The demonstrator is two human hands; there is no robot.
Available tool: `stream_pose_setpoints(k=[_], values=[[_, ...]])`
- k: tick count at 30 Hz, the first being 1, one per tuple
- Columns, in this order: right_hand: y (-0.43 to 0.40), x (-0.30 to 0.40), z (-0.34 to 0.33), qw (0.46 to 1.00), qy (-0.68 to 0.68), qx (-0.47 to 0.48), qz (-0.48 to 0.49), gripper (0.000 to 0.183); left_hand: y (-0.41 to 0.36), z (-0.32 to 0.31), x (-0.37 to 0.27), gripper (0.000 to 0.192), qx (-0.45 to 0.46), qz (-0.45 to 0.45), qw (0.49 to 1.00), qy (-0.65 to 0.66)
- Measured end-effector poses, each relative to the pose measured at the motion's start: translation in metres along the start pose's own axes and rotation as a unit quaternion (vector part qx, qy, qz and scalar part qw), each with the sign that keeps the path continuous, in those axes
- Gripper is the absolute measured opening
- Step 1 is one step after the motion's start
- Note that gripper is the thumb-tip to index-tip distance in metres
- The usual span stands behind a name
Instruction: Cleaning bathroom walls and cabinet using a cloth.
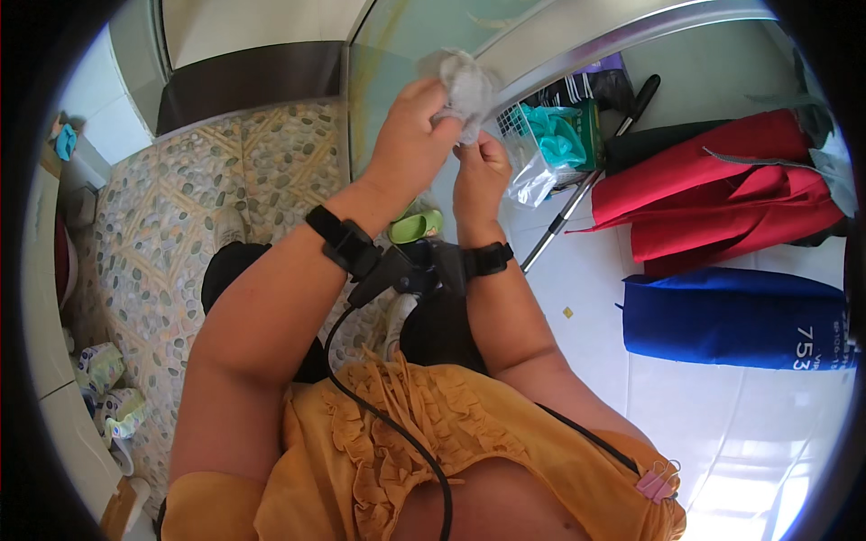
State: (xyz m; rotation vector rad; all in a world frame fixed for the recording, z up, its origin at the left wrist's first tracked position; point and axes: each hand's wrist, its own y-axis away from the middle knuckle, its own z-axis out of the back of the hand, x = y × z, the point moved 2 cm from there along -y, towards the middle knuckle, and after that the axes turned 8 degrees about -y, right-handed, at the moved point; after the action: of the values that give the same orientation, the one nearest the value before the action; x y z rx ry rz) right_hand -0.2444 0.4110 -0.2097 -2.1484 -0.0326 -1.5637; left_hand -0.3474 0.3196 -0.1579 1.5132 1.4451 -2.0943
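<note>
A crumpled whitish cloth (465, 88) is bunched between both hands, slightly blurred, in front of a glass door's metal frame (541, 67). My left hand (413, 135) grips it from the left, thumb and fingers pressed into the fabric. Just to the right and a little lower, my right hand (482, 166) pinches the lower end of the cloth. Black straps with dark devices circle both wrists. Frosted glass (392, 74) lies behind the left hand.
Green slippers (416, 226) lie on the floor below the hands. A wire basket with a teal plastic bag (555, 135), a metal pole (561, 216), red cloth (717, 196) and a blue bag (731, 318) are at right. Packets (101, 365) stand at left on the pebble-patterned floor (169, 223).
</note>
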Motion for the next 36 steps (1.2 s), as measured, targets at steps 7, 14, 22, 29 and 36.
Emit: stream_pose_setpoints(k=[7, 14, 22, 29, 36], values=[[0.001, -0.005, 0.002, 0.999, 0.041, 0.005, -0.005, 0.017, 0.052, 0.006, 0.112, 0.025, 0.229, 0.212, 0.899, -0.308], [0.001, 0.0, 0.007, 0.999, 0.01, -0.019, -0.029, 0.019, 0.037, -0.012, 0.063, 0.026, 0.088, 0.216, 0.961, -0.147], [0.007, -0.001, 0.0, 0.999, -0.008, -0.007, -0.047, 0.019, 0.055, 0.007, 0.143, 0.026, 0.203, 0.324, 0.891, -0.246], [-0.005, -0.001, 0.023, 0.997, -0.024, -0.017, -0.074, 0.018, 0.07, -0.003, 0.175, 0.024, 0.512, 0.139, 0.787, -0.315], [0.013, -0.005, -0.002, 0.993, -0.058, 0.021, -0.098, 0.025, 0.087, 0.037, 0.227, 0.037, 0.344, -0.058, 0.749, -0.562]])
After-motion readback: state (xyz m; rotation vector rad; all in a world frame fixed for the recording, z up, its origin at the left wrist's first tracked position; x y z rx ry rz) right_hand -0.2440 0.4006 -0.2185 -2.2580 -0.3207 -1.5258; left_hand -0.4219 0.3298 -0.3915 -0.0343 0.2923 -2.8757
